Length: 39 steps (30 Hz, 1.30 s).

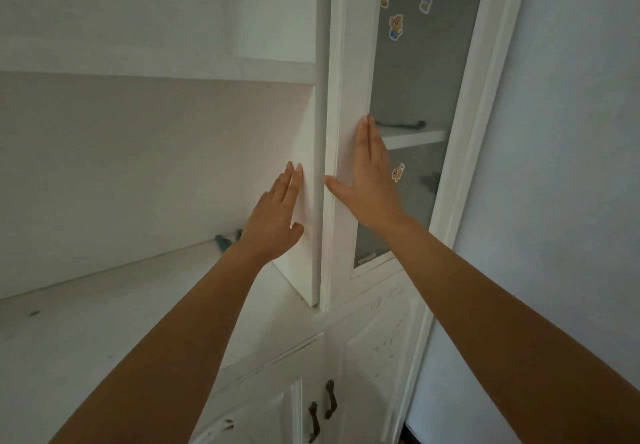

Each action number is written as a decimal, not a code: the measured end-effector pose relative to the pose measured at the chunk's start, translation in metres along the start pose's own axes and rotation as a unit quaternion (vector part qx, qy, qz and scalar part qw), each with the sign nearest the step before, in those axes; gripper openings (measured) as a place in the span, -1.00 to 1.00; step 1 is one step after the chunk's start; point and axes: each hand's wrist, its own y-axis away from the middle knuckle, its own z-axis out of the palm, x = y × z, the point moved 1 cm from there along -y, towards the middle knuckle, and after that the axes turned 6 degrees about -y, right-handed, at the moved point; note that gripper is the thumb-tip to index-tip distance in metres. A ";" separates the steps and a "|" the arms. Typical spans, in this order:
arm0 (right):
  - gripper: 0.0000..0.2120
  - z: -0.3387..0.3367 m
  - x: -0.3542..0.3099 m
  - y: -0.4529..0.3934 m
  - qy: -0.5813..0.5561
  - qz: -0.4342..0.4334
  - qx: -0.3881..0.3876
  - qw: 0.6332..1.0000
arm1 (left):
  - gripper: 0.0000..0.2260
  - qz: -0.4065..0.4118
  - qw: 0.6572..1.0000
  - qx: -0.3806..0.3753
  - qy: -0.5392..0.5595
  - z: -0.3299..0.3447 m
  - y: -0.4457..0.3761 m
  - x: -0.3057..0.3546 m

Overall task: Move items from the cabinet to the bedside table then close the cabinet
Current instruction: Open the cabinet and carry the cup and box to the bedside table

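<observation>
A white cabinet door [349,73] with a frosted glass pane [415,73] fills the upper right; cartoon stickers dot the glass. My right hand [369,180] lies flat on the door's left frame, fingers straight and pointing up, thumb spread toward the door edge. My left hand [277,215] rests flat against the white side panel [304,166] just left of the door, fingers together. Neither hand holds anything. Behind the glass I make out a shelf [412,135] with a dark shape on it. The bedside table is out of view.
An open white shelf [104,305] runs to the left, with a small blue object [223,241] at its back near my left wrist. Below are lower cabinet doors with two dark handles [322,409]. A pale wall [571,166] stands at the right.
</observation>
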 end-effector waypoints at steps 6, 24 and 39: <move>-0.07 0.012 -0.009 -0.001 -0.004 0.021 0.021 1.000 | -0.15 -0.001 1.000 0.013 0.012 0.009 -0.003 0.000; -0.06 0.024 -0.031 -0.004 -0.034 0.080 0.075 0.993 | -0.15 -0.005 1.000 0.005 0.011 0.012 -0.005 -0.001; -0.03 -0.019 -0.021 0.027 -0.065 0.101 0.067 0.991 | -0.20 -0.056 0.998 0.000 -0.007 0.008 -0.002 0.014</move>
